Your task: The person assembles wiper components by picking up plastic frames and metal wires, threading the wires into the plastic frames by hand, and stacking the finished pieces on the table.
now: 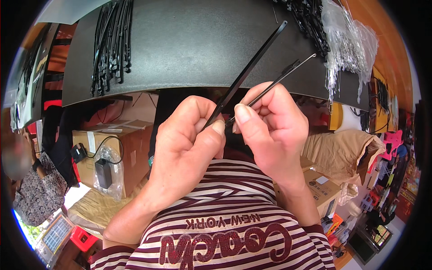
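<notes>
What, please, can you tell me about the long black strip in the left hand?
The black strip is long, narrow and straight, smooth, slightly glossy and apparently plastic. Its far end has what looks like a small hole. The left hand pinches it between thumb and fingers; it slants up to the right, its far part seen against the dark table. Its lower end is hidden; whether the right hand touches it is unclear.

on the bench [202, 49], we have one bundle of strips [113, 40] at the left, another bundle [309, 24] at the far right, and a bag of rods [350, 47] just right of that. before its near edge are our left hand [184, 139] and right hand [276, 123]; left of them sits a carton [135, 155].
</notes>
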`<state>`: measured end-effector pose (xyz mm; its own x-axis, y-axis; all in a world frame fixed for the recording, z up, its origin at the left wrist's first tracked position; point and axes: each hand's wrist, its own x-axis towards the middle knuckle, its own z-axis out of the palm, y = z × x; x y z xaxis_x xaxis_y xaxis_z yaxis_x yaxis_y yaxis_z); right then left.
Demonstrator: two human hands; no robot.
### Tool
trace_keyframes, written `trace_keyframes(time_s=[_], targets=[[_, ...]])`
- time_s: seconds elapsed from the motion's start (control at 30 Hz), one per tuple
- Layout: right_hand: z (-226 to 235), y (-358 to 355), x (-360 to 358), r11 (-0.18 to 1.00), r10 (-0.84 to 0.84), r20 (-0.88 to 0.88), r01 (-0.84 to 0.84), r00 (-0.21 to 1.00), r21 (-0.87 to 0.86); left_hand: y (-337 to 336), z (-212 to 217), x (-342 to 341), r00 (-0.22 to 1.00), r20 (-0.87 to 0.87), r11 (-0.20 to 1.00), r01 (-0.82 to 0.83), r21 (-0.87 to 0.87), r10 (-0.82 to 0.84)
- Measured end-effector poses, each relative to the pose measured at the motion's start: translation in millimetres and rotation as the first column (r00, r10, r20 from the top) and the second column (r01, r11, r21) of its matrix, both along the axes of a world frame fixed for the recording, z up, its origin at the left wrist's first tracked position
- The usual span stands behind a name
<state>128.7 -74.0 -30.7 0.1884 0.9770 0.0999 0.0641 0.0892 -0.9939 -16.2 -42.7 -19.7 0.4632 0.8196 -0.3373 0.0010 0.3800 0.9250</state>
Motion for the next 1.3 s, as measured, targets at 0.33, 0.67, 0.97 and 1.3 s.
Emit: trace_keyframes(time_s=[0.33, 0.67, 0.97, 1.3], targets=[[3, 6, 7, 1.0, 0.025, 0.031, -0.025, 0.999, -0.008, 34, 31, -50, 0.945, -0.003, 0.893, -0.307, 0.331, 0.326], [5, 10, 9, 0.994, 0.102, 0.143, -0.105, 0.984, 0.017, 120, -12, -125, 0.594, -0.501, 0.607, 0.026, 0.794, 0.63], [6, 8, 38, 0.997, -0.081, 0.285, 0.077, 0.955, 0.024, 115, -10, -127, 0.661, -0.465, 0.567, 0.073, 0.821, 0.589], [15, 58, 105, 0.953, -0.29, 0.751, 0.25, 0.593, 0.17, 51, 139, -74, 0.0, 0.121, 0.11, 0.404, 0.908, -0.993]])
